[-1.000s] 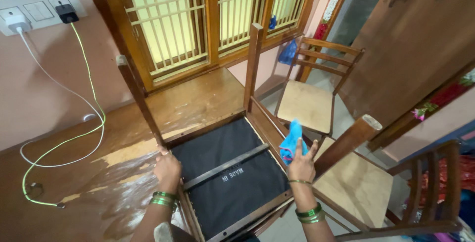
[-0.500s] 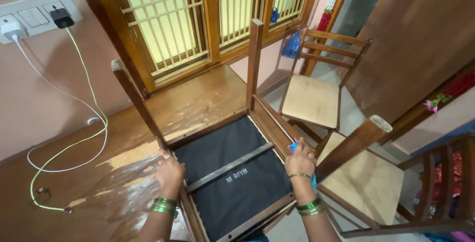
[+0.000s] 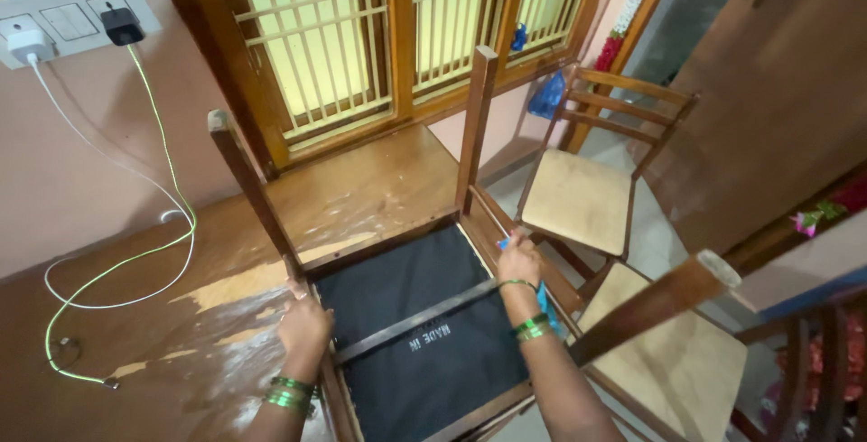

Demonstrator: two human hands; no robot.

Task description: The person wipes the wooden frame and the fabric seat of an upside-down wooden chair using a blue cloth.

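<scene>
A wooden chair (image 3: pixel 411 316) lies upside down on a worn wooden table (image 3: pixel 208 316), its black underside facing up and its legs pointing up. My left hand (image 3: pixel 305 326) grips the left rail of the chair frame near the foot of one leg (image 3: pixel 248 185). My right hand (image 3: pixel 519 261) presses a blue cloth (image 3: pixel 545 302) against the right rail, close to another upright leg (image 3: pixel 474 121). Most of the cloth is hidden under my hand and wrist. Green bangles ring both wrists.
Two upright wooden chairs (image 3: pixel 587 189) (image 3: pixel 668 352) stand to the right. A barred window (image 3: pixel 397 27) is behind the table. Chargers in a wall socket (image 3: pixel 63 22) trail white and green cables (image 3: pixel 117 270) over the table's left side. A wooden door (image 3: pixel 777 90) is at right.
My right hand has slid with the blue cloth along the right rail, away from me toward the far leg. My left hand has stayed on the left rail.
</scene>
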